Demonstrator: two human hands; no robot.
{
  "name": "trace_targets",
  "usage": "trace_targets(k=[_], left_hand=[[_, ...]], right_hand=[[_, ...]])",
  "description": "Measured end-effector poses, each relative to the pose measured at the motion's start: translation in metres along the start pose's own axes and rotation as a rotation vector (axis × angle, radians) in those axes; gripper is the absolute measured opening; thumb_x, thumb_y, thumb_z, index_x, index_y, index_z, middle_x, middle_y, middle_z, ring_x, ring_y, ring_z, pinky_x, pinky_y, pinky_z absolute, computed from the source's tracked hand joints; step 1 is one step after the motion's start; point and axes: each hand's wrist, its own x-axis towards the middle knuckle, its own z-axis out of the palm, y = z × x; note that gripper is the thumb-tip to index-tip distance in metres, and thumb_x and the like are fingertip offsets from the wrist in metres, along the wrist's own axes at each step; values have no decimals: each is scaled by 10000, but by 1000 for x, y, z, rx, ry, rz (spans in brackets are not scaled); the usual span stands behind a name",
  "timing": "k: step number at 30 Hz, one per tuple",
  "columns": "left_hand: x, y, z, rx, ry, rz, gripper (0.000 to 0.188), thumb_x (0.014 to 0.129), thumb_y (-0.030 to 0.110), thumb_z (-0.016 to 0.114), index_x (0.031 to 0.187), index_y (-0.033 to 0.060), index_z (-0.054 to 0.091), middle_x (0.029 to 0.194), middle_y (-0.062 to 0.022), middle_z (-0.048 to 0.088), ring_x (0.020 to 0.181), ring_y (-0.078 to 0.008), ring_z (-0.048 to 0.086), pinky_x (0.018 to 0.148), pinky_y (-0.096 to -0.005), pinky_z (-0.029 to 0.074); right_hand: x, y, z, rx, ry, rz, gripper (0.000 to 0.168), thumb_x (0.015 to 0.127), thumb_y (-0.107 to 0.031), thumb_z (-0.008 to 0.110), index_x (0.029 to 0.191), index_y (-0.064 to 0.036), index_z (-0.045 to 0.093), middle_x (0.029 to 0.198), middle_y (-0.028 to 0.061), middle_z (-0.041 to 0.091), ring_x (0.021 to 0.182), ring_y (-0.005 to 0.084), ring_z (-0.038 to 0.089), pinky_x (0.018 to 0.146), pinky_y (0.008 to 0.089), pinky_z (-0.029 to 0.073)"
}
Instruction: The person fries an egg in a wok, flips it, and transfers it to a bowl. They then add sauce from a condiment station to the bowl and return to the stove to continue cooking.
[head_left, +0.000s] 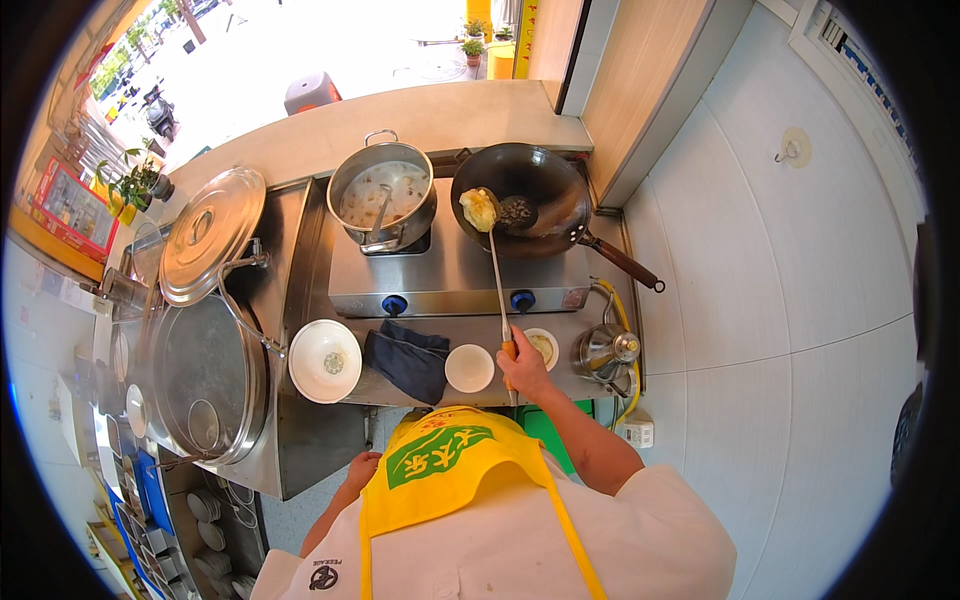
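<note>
My right hand (523, 367) grips the wooden handle of a long metal wok ladle (497, 274). At its far end a pale yellow lump of food (478, 209), maybe solid fat, covers most of the ladle's head, over the left side of a dark wok (555, 232). Small dark bits lie near the wok's bottom. My left hand (363, 471) hangs low beside my yellow apron (450, 480), its fingers partly hidden. By my right hand are a white bowl (470, 368) and a small bowl with pale contents (541, 348).
A steel pot of milky broth (382, 196) with a ladle in it shares the gas stove (450, 285). Left are a dark cloth (409, 361), a white bowl (325, 361), a large steel vat (210, 382) and a leaning lid (214, 232). A steel kettle (606, 351) stands right.
</note>
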Motion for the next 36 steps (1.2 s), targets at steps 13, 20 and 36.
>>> trace_targets(k=[13,20,36], left_hand=[[6,-5,-1,-41,-30,-4,263,765,144,626,988,8,654,896,-92,677,779,-170,637,706,-296,504],[-4,10,1,-38,-3,-25,245,765,128,623,979,13,655,883,-83,673,770,-166,630,704,-295,504],[16,-27,-4,-145,-41,-9,253,773,163,628,984,29,663,894,-84,678,803,-167,635,727,-292,498]], right_hand=[[-7,-44,-6,-14,-57,130,528,813,-224,574,1294,-64,428,818,161,598,730,278,607,679,341,485],[-6,-34,-3,-73,-4,37,507,815,-218,565,1284,-75,435,795,154,592,708,276,604,662,348,483],[-7,-33,0,-114,3,26,523,813,-231,567,1294,-74,432,858,188,606,798,318,615,718,367,482]])
